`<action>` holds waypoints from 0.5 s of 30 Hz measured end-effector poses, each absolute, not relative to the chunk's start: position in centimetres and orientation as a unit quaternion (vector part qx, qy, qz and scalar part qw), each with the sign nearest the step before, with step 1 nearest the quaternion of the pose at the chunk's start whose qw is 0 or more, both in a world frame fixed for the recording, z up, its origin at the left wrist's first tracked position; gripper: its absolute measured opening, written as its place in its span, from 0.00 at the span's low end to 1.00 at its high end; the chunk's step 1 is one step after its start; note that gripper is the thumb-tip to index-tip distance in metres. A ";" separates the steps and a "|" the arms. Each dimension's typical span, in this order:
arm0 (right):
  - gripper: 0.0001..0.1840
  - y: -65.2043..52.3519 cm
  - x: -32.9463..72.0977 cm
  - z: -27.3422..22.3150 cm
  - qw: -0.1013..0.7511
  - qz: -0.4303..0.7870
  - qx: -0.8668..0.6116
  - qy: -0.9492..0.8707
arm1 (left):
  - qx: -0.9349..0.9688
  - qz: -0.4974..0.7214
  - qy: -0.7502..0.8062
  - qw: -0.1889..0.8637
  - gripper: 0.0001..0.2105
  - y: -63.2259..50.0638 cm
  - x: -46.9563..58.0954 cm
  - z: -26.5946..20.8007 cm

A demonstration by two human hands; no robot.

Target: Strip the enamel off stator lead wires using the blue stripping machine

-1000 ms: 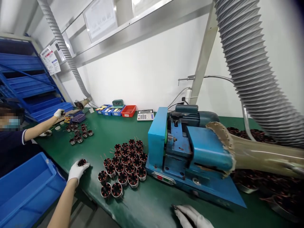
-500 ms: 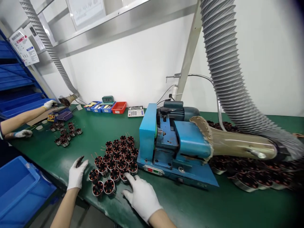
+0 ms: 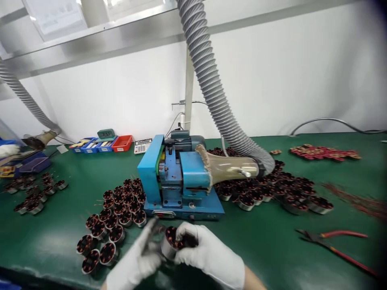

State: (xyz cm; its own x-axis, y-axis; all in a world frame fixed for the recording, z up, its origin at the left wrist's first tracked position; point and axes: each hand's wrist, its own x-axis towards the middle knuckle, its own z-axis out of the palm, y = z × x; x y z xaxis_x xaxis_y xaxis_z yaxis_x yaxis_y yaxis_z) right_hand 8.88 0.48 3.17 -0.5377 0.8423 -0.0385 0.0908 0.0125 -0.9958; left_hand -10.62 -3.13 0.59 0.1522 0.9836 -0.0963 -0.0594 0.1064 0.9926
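Note:
Just in front of the blue machine, my gloved right hand (image 3: 208, 251) is closed on a motor stator (image 3: 169, 243), a short silver cylinder with dark copper windings on top. My gloved left hand (image 3: 137, 257) is at the stator's left side. Its fingers are smeared by motion, so whether they touch the stator is unclear. Dark stains show on the glove fingertips. To the left stands a group of similar stators (image 3: 116, 233), some with thin wire ends sticking up.
The blue motor-driven machine (image 3: 181, 205) carries a clear duct (image 3: 232, 167) joined to a grey hose (image 3: 208, 76). More stators (image 3: 293, 201) lie right, near red-handled cutters (image 3: 335, 237), wire scraps (image 3: 356, 199) and red rings (image 3: 323, 153). A co-worker's glove (image 3: 9, 151) shows far left.
My view has turned right. My right hand has taken a stator from the group and brought it before the machine. My left hand has moved from the group's left side toward it.

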 end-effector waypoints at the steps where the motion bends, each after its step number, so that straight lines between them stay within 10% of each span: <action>1: 0.07 0.4 9.7 4.0 0.314 0.622 -0.359 -0.621 | 0.494 0.417 0.421 0.636 0.32 -3.0 -8.9 0.7; 15: 0.14 -0.5 11.6 1.4 0.619 0.625 -0.388 -0.275 | 0.569 0.499 0.499 0.422 0.20 -2.8 0.6 1.0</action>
